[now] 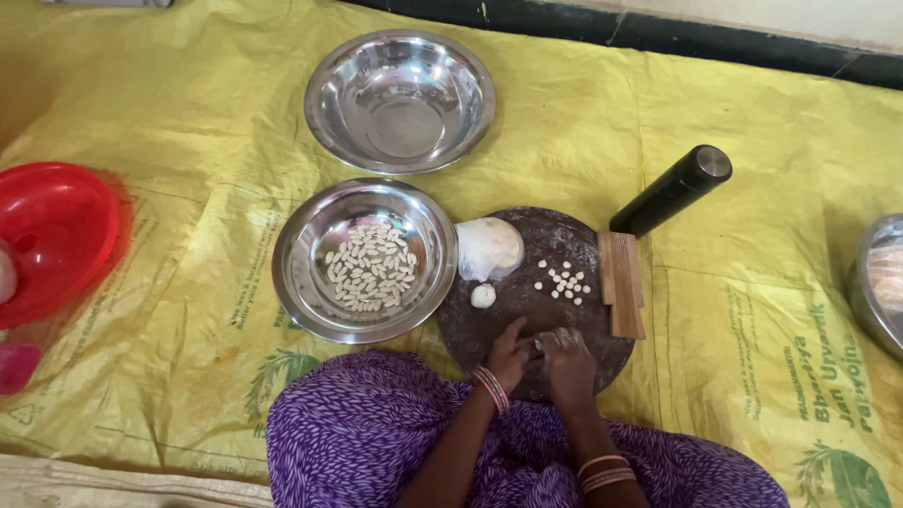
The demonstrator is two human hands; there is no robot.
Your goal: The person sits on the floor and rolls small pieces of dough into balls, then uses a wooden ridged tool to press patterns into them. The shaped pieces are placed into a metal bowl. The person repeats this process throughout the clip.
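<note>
A round dark board (564, 235) is being shown at lower centre of the frame, lying on a yellow sheet (188, 122). At the board's near edge, the left hand (509, 356) and the right hand (567, 362) are being pressed together, fingers curled inward around a small bit of dough; the bit itself is being hidden, so how tightly it is gripped cannot be told. Just above the hands, a small dough ball (483, 295) and a larger dough lump (489, 248) are resting on the board, with tiny dough pieces (562, 279) scattered to the right. A ridged wooden block (622, 282) is lying on the board's right edge, a black cylinder (672, 190) just above it. Left of the board, shaped pieces are being held in a steel bowl (301, 273); another steel bowl (329, 85) is sitting at upper centre.
</note>
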